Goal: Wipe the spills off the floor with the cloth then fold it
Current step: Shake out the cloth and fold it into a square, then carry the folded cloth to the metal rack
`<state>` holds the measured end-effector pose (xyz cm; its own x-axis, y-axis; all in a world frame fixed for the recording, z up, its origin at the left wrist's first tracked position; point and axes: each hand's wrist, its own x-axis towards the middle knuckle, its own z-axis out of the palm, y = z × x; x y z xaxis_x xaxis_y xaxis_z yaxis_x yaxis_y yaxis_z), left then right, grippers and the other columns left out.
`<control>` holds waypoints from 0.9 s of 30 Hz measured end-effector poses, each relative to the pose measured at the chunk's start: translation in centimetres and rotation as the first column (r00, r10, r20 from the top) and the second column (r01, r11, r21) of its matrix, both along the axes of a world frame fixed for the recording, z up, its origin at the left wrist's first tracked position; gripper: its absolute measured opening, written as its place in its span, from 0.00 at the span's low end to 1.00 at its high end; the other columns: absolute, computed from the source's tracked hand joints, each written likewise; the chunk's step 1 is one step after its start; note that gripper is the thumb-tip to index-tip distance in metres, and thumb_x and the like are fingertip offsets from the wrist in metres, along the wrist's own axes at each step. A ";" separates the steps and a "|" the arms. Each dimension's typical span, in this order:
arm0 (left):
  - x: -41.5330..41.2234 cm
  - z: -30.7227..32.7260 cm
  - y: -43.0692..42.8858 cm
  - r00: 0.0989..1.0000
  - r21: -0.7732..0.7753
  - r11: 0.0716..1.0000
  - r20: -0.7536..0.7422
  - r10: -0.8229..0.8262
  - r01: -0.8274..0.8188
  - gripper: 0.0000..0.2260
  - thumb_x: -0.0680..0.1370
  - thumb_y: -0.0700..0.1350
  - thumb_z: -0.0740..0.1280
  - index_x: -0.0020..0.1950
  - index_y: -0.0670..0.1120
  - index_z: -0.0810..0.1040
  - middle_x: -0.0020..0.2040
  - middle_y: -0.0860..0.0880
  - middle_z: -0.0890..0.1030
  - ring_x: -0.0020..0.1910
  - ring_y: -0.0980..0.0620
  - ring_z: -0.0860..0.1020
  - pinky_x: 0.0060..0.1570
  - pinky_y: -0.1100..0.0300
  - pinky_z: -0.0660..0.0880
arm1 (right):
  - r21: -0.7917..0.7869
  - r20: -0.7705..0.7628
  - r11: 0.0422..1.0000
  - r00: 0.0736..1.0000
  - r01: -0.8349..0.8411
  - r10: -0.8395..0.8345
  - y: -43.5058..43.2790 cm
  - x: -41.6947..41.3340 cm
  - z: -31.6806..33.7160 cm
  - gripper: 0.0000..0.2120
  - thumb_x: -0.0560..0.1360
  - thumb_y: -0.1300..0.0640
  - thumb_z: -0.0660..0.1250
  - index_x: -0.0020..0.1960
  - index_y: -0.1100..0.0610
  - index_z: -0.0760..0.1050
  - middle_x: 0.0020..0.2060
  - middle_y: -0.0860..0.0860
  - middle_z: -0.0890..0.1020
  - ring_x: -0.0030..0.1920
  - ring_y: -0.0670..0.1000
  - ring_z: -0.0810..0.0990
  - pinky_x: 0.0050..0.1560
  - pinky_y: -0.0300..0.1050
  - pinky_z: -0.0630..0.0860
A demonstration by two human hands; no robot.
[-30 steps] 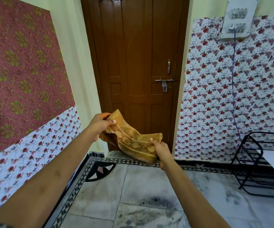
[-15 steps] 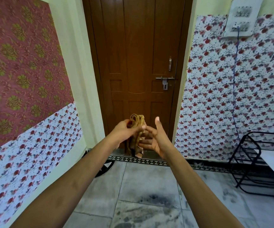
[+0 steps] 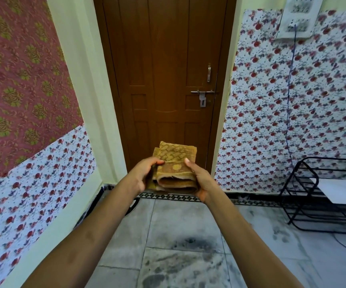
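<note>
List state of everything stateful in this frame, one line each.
cloth: folded into layers, held in the air between both hands
left hand: grip shut on cloth
right hand: grip shut on cloth
door: closed
floor: dark smudges still on the tiles
rack: upright by the wall

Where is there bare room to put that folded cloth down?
The tiled floor is bare between the door threshold and the person's arms, though stained. The right is crowded by a black wire rack, which does hold a bare white panel.

No readable text, label or number anywhere.
</note>
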<state>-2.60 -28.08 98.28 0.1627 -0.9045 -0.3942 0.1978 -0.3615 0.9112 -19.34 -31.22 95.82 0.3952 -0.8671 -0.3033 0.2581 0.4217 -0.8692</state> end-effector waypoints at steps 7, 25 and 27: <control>-0.9 -4.8 0.1 1.000 0.025 1.000 0.005 0.006 -0.006 0.08 0.75 0.41 0.69 0.54 0.44 0.77 0.46 0.43 0.82 0.44 0.46 0.80 0.44 0.53 0.78 | 0.058 -0.110 0.992 0.988 0.111 -0.104 0.5 -0.7 -3.9 0.09 0.75 0.54 0.68 0.50 0.59 0.76 0.43 0.57 0.82 0.42 0.55 0.81 0.40 0.49 0.80; -24.7 -10.8 -11.3 0.992 0.089 0.991 -0.084 -0.094 0.101 0.12 0.76 0.38 0.67 0.59 0.43 0.76 0.48 0.43 0.82 0.44 0.47 0.81 0.43 0.53 0.78 | 0.133 -0.224 0.932 0.926 0.338 -0.304 -7.7 -24.4 -9.1 0.15 0.73 0.53 0.71 0.55 0.61 0.77 0.43 0.55 0.83 0.41 0.55 0.83 0.38 0.49 0.81; -29.3 -11.1 -13.2 0.991 0.102 0.990 -0.093 -0.091 0.100 0.13 0.76 0.38 0.67 0.60 0.42 0.76 0.47 0.43 0.82 0.44 0.47 0.81 0.44 0.53 0.78 | 0.149 -0.236 0.917 0.914 0.371 -0.332 -9.3 -29.0 -8.8 0.12 0.72 0.53 0.71 0.50 0.60 0.78 0.40 0.54 0.83 0.39 0.54 0.83 0.36 0.48 0.81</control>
<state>-31.90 -41.32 87.23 0.0378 -0.8667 -0.4975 0.2354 -0.4761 0.8473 -48.29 -40.47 87.02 -0.0113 -0.8579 -0.5137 0.2477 0.4953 -0.8326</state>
